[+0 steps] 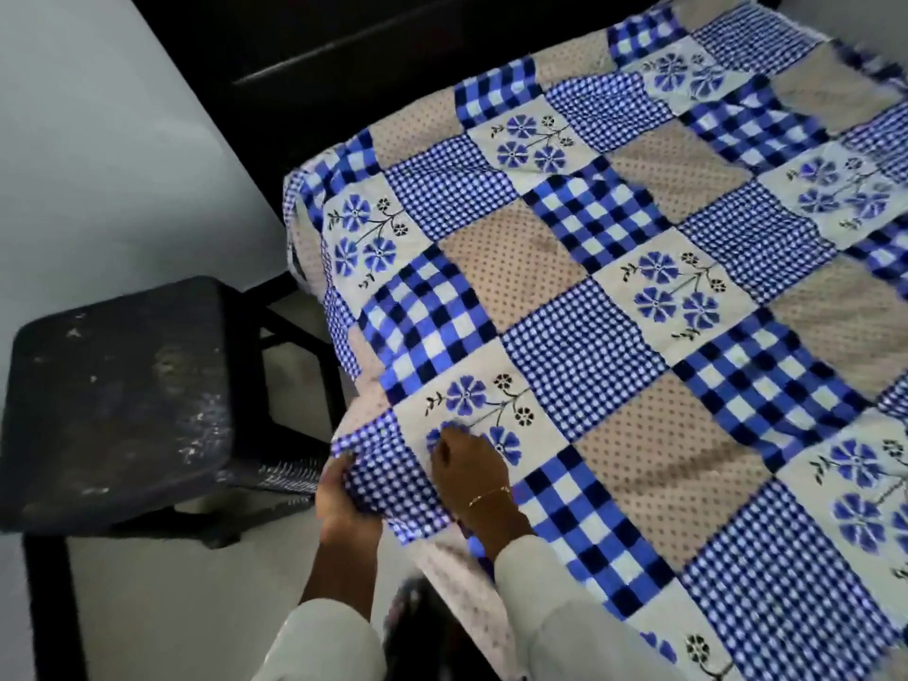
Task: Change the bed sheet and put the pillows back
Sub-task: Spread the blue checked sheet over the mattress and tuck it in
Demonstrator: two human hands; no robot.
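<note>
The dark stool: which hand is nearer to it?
Left. The left hand grips the sheet edge beside the stool; the right hand rests farther in on the bed.

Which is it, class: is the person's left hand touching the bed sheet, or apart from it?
Touching. The head view shows the left hand with fingers curled round the hanging edge of the bed sheet, no gap between them.
</note>
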